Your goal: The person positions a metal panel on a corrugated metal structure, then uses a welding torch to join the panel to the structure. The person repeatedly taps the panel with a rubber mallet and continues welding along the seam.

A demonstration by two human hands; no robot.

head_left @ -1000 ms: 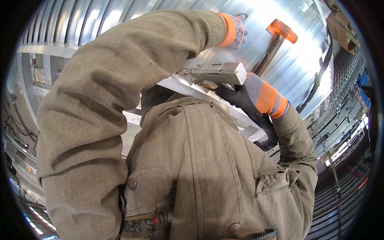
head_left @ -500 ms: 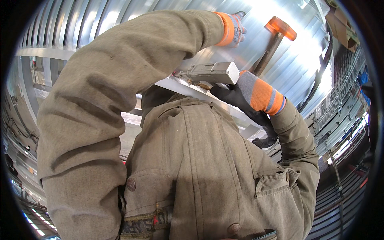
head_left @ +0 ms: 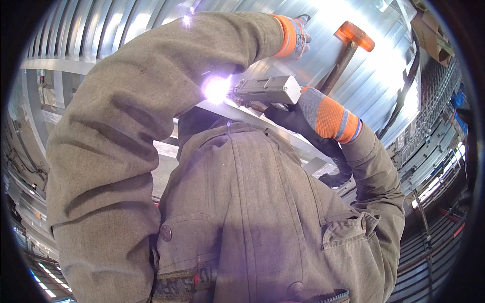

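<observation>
My right hand [head_left: 326, 113], in a grey and orange glove, is closed round the black handle of a welding gun [head_left: 268, 91] with a boxy silver body. The gun points left, and a bright violet-white glare [head_left: 216, 90] at its tip hides the nozzle end and the spot it meets. Up on the ribbed metal panel [head_left: 283, 65] is my left hand [head_left: 299, 38], also gloved; its fingers are only partly visible past the orange cuff, so their grip is unclear. Between and right of my hands lies a mallet [head_left: 356, 36] with a translucent orange head and a wooden handle.
A pale metal frame bar [head_left: 288, 134] crosses in front of my chest. A dark cable [head_left: 401, 101] runs down the panel's right side. Cardboard [head_left: 429, 33] sits at the upper right, above wire mesh [head_left: 437, 96]. Metal slats [head_left: 96, 30] stretch across the upper left.
An intense violet-white light has appeared at the welding gun's tip, with a purple tint over my jacket. Both hands and the mallet stay almost where they were.
</observation>
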